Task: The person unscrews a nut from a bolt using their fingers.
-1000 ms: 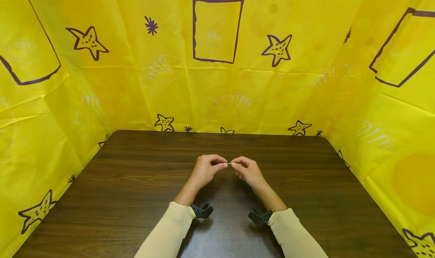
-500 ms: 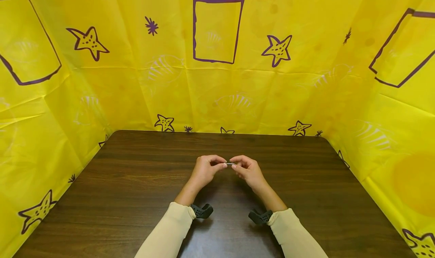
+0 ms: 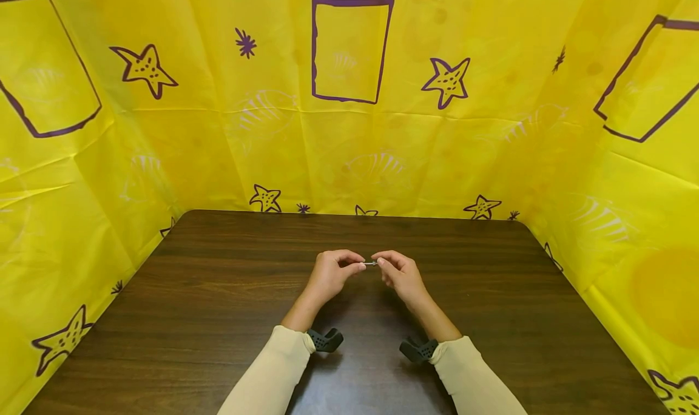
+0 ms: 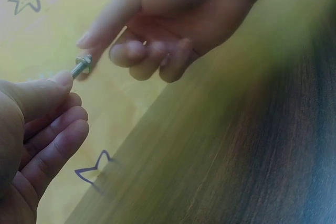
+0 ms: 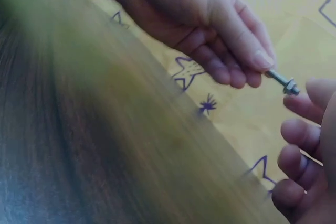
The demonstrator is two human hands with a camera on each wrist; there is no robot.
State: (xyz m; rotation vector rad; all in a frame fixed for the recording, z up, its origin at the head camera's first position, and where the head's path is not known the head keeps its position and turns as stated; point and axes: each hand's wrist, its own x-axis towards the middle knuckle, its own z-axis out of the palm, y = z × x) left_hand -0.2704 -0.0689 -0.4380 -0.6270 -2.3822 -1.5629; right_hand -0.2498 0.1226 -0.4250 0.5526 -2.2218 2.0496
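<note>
My left hand [image 3: 330,272] pinches a small metal bolt [image 5: 276,76] between thumb and fingertips, its threaded end pointing toward my right hand. A hex nut [image 5: 289,86] sits on the bolt close to that end. The rest of the bolt is hidden in my left fingers. My right hand [image 3: 403,275] is at the nut, thumb and index finger parted on either side of it. In the left wrist view the thumb of the right hand [image 4: 152,30] stands off the nut [image 4: 86,62], with the index finger behind it. The other right fingers are loosely curled.
Both hands are above a dark wood-grain table [image 3: 218,318]. Yellow cloth [image 3: 349,136] with purple starfish and frame drawings surrounds it at the back and sides. Dark straps with mounts [image 3: 326,340] circle both wrists at the light sleeves [image 3: 267,372].
A second ago the right fingertips covered the nut end; they parted and exposed it, and now the thumb lies slightly nearer the bolt's end. The left hand has held the bolt steady.
</note>
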